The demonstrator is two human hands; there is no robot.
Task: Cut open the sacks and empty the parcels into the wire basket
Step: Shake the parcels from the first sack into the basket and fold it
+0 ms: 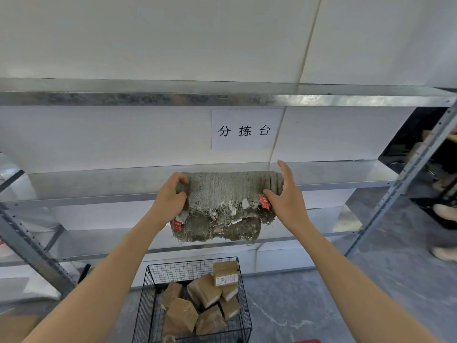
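One sack (pixel 227 191) on steel shelf (pixel 99 181), white wall (pixel 123 134) behind: L grip (pixel 170 196) clenches it, R grip (pixel 284 194) released, touching.

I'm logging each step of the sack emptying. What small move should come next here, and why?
Probably slide the rolled sack back onto the shelf and let go: it looks empty, its frayed edge hangs off the shelf front, the left hand and right hand are at its ends, and parcels lie in the basket.
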